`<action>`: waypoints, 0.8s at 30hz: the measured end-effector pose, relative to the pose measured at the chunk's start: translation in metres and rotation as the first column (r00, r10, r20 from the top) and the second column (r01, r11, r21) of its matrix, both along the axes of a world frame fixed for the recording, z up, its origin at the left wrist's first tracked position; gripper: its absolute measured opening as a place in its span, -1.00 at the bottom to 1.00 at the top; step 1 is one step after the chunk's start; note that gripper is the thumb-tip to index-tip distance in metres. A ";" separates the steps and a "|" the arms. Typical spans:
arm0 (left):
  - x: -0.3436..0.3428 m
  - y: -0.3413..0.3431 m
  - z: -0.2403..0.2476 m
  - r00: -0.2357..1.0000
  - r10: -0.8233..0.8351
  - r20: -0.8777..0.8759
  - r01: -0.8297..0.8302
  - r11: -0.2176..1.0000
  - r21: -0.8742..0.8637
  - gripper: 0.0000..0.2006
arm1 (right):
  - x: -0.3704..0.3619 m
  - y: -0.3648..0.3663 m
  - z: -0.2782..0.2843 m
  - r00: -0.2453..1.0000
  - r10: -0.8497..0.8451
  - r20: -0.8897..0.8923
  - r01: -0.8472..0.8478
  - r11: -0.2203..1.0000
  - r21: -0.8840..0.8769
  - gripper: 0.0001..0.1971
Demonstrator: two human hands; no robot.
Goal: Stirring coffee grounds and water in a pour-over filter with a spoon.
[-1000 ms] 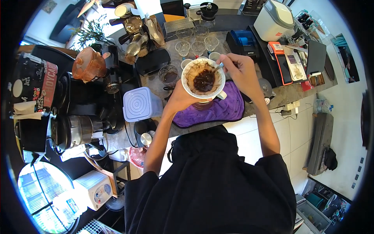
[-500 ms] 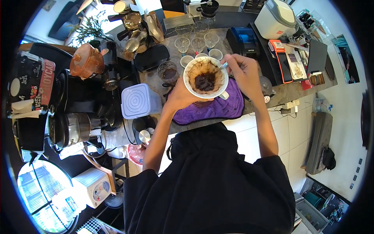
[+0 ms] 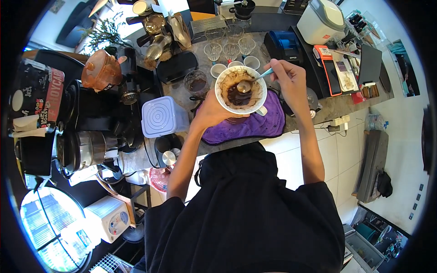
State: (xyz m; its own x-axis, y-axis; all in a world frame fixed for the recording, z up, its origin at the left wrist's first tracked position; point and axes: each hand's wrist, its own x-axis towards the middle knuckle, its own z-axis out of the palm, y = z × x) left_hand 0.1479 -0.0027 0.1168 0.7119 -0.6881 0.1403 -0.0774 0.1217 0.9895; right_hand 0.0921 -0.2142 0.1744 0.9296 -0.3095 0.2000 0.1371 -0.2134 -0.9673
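Pinching a spoon [image 3: 257,78] by its handle, the right hand [image 3: 289,83] slants it down leftward into the white coffee dripper [image 3: 249,110], which the left hand [image 3: 214,112] grips.

We see a round white vessel [image 3: 243,111], tilted so that its mouth faces us, with its handle [image 3: 262,110] at about four to five o'clock. Its inner wall is beige, with dark brown stains. At the bottom we find a dark, wet-looking mass [image 3: 239,98]. A metal spoon [image 3: 244,86] enters from two o'clock; its shiny bowl is over this mass, but we cannot tell if they touch.
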 end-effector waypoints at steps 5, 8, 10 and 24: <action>0.000 0.001 -0.003 1.000 0.001 0.027 -0.003 0.998 0.064 -0.04 | 0.000 0.002 -0.025 0.999 0.021 -0.027 -0.021 0.999 -0.029 -0.67; -0.002 0.001 -0.005 0.999 0.037 0.008 -0.037 0.999 0.030 -0.04 | 0.000 -0.004 -0.028 0.992 0.036 -0.123 -0.018 0.989 0.147 -0.69; -0.003 -0.001 0.001 0.999 0.026 -0.048 -0.026 1.000 -0.005 -0.11 | 0.000 -0.007 -0.026 0.993 0.023 -0.113 0.011 0.956 0.294 -0.70; -0.002 -0.003 0.008 0.999 -0.001 0.035 0.002 1.000 -0.032 -0.17 | 0.004 -0.002 0.005 0.999 0.011 0.046 -0.001 0.973 -0.229 -0.72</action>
